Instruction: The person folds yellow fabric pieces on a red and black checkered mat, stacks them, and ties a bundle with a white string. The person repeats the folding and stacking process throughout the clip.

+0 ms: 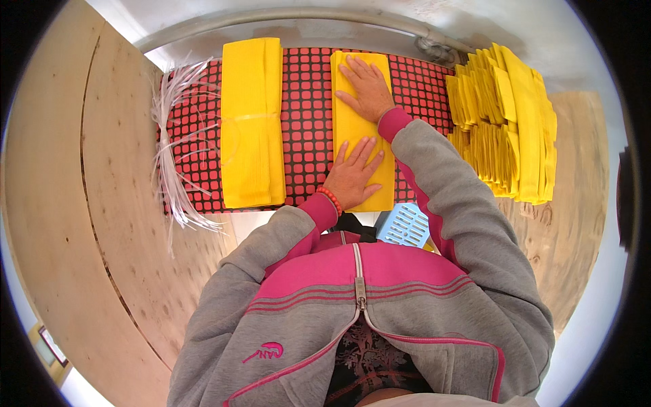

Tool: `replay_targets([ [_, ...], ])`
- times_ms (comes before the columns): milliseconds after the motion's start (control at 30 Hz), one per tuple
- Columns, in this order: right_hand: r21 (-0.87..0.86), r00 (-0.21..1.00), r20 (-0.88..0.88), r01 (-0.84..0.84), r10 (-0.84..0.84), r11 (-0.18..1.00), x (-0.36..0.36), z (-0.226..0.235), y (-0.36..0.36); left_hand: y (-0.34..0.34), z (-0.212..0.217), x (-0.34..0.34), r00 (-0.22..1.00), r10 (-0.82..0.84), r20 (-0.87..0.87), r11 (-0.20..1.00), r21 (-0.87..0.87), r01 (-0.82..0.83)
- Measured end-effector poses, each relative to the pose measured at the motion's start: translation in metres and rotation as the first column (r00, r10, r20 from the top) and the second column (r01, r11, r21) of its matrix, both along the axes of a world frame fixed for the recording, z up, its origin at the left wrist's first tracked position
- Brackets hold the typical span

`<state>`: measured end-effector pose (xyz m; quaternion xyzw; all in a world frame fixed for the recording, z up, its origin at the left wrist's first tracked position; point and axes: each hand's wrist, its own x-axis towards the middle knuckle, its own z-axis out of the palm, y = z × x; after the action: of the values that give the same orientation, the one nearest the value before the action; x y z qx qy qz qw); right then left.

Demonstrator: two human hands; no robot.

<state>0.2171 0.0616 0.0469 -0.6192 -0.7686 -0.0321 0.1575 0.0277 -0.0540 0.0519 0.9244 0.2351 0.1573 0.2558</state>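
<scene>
Closest to the lens, down at 6 o'clock, is a grey and pink zip jacket (291, 315) on the person wearing the camera. Going left to right on the red-and-black checked cover (306, 136): loose white strips (164, 122) spill off around 10 o'clock, then a banded yellow stack (252, 156) sits at 11. Next comes the left hand (348, 178), red bead bracelet (330, 199) on its wrist, fingers spread and pointing toward 1. It's lying on a folded yellow stack (352, 125), just past 12, which runs under the fingers and shows between them. Right hand (369, 91) is farther up the same stack, fingers fanned toward 11, also not gripping anything, just flat on top. Light blue basket (405, 227) below, near 4, and a messy yellow pile (532, 136) at 2.
</scene>
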Motion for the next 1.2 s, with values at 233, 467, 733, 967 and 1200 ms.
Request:
replay_targets([
  [233,-0.002,1.0,0.003,0.019,-0.019,1.0,-0.005,-0.008,0.003,0.0,-0.007,-0.003,0.997,0.029,0.075,0.999,-0.021,-0.028],
  [467,0.007,1.0,-0.002,0.006,-0.006,1.0,-0.007,-0.003,0.002,-0.001,-0.01,-0.002,0.994,0.027,0.105,1.0,-0.002,-0.027],
  [733,0.032,0.999,-0.007,-0.048,0.048,0.998,-0.004,0.0,0.009,-0.007,0.027,-0.022,0.996,0.038,0.077,0.997,-0.073,-0.032],
  [967,0.258,0.893,-0.432,-0.014,0.128,0.966,-0.071,0.075,0.031,0.008,0.07,-0.157,0.809,0.186,0.558,0.927,0.172,-0.332],
  [1200,-0.086,0.71,-0.581,-0.541,0.398,0.837,-0.253,0.098,0.062,0.073,-0.009,-0.284,0.478,0.806,0.349,0.404,0.264,-0.876],
])
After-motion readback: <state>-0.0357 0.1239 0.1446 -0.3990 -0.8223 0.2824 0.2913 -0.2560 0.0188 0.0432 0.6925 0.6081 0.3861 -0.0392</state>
